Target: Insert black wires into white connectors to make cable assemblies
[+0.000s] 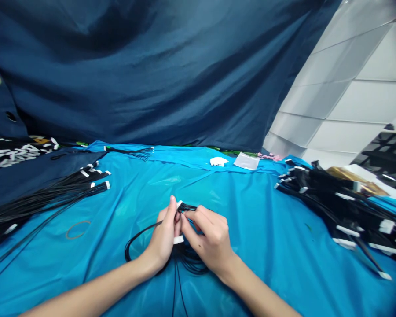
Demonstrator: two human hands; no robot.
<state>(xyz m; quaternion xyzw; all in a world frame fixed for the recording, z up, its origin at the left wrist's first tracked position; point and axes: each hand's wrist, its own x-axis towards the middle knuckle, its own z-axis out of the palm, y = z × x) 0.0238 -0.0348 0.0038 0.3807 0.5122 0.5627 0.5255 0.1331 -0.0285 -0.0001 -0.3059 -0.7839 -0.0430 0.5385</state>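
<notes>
From my end I've got one head view, both hands mid-job. The black cable bundle point(192, 263) is between them, low centre on the blue sheet point(254, 264): coils droop below the palms, one loop bulges out past the left wrist, two thin strands trail toward the wearer. Left hand point(163, 242) is closed around the connector end, thumb up; a white connector point(180, 204) pokes out just beside its thumb tip. Right hand point(208, 231) is pinching at the wires right by it, thumb and forefinger together; can't tell which strand. A white tab point(178, 240) shows lower down, between the hands.

Progress, my read: this bundle is partway, being worked at its end, coils loose, no tie that I can see. More cables lie apart, in a left pile point(53, 193) and a right pile point(323, 202); can't tell which, if either, is finished. A thin brown loop point(78, 230) lies left of the hands, touched by neither.
</notes>
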